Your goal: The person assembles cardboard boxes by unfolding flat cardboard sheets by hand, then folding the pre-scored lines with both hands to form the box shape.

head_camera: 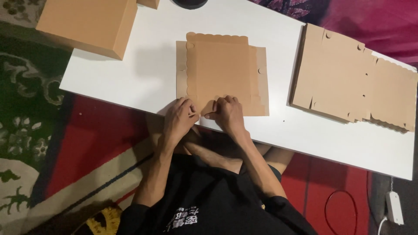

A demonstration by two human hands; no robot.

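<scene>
Fingers of my left hand (179, 116) and right hand (227, 114) pinch the near edge of the flat cardboard blank (220, 72). A stack of blanks (348, 78) lies right of it.

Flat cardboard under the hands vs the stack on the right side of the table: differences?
The flat cardboard blank is a single piece with flaps partly folded over it; the stack of blanks is several unfolded sheets piled together. The left hand and right hand press on the single blank's near edge; the stack lies untouched. The single blank sits square to the table; the stack lies slightly askew. Both are tan, die-cut, with scalloped edges.
</scene>
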